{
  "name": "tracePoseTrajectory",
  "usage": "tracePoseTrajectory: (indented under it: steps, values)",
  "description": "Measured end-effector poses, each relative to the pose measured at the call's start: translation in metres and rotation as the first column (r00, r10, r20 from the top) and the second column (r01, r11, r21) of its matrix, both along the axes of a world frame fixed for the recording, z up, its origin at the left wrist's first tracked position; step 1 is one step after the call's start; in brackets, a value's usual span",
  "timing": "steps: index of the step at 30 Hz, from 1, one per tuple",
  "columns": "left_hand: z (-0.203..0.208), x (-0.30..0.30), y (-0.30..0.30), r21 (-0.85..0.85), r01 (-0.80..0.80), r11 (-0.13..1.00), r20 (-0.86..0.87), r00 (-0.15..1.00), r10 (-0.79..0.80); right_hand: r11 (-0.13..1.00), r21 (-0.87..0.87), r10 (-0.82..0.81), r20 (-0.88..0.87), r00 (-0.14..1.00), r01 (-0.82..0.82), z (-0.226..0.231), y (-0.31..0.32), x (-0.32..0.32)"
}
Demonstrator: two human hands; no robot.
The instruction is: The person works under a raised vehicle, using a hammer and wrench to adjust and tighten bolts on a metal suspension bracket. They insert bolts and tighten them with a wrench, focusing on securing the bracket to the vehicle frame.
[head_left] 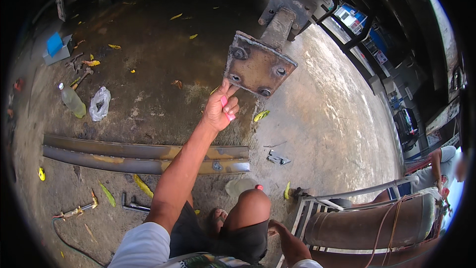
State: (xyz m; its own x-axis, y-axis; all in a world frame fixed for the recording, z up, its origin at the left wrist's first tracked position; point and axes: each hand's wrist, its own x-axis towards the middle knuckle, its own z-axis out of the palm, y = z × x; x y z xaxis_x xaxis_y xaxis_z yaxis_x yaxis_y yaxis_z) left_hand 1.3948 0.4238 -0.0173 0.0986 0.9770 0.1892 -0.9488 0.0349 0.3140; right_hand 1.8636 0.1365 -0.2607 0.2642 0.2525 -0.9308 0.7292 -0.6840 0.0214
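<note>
My left hand [221, 109] reaches up to the lower left corner of a rusty square steel plate [261, 67]. Its fingers are curled round a small pink piece [227, 108] whose kind I cannot make out. The thumb and index finger are at the plate's edge, beside one of its bolt holes. The plate ends a rusty post [279, 27] that hangs from a frame above. Beside my bent knee [254, 206] is my right hand [274, 227], largely hidden, so its fingers do not show clearly.
Two long steel bars [148, 156] lie on the concrete below my left arm. A plastic bottle [73, 101], a plastic bag [100, 103], a hammer [84, 77] and a cutting torch [79, 210] are at left. A rusty gas cylinder [367, 222] rests in a cart at right, near another person [436, 168].
</note>
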Motion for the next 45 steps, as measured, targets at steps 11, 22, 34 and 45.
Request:
tracePoseTrajectory:
  steps: [11,22,34,45]
  values:
    - [0.013,0.002,-0.004,-0.099,-0.096,0.99,-0.102,0.991,0.086,-0.184,0.982,0.422,0.034,0.906,0.049,0.448,0.378,-0.217]
    - [0.04,0.011,-0.011,-0.162,-0.222,0.962,-0.174,0.966,0.193,-0.543,0.829,0.261,0.316,0.912,-0.132,0.546,0.489,-0.288]
    - [0.044,0.01,-0.007,-0.196,-0.381,0.903,-0.166,0.921,0.353,-0.467,0.88,0.459,0.327,0.826,-0.088,0.555,0.494,-0.27]
    - [0.052,0.015,-0.017,-0.225,-0.434,0.872,-0.159,0.899,0.407,-0.288,0.948,0.703,0.115,0.701,0.134,0.553,0.522,-0.26]
